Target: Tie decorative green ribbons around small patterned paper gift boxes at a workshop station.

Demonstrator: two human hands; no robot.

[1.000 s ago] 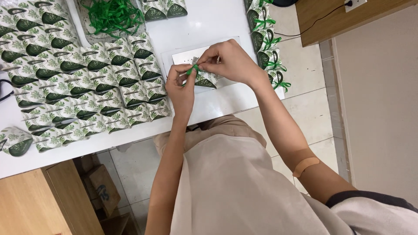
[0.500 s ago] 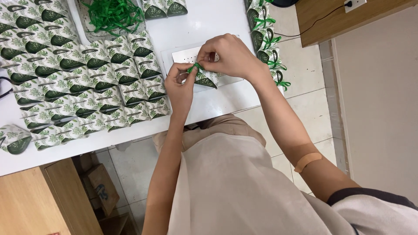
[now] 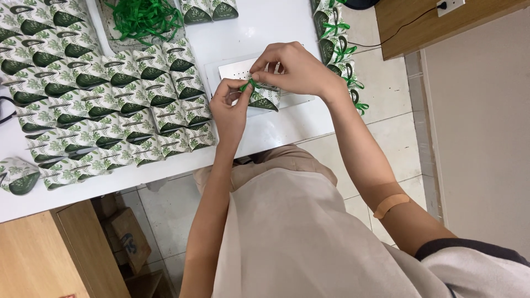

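the person's left hand and right hand meet over a small white cardboard favour box printed with dark green leaves, which sits just above a pale flat board near the front edge of the white table. both hands are closed narrowly: the left thumb and forefinger pinch one end of a thin green ribbon at the box's top, and the right hand's fingers curl down over the box and grip the ribbon from the other side. the box seems held low over the board so that it stays steady while the ribbon is pulled from two sides; whether it rests on the board or is lifted slightly cannot be told.

the box's long axis runs roughly left to right across the view, tilted a little, with its dark leaf panel facing the person and the ribbon at its upper left end.

to the left lie close rows of unribboned leaf-print boxes, flat and overlapping. a loose heap of green ribbon strands sits at the table's far side. ribboned boxes line the right edge, well apart from the untied ones.
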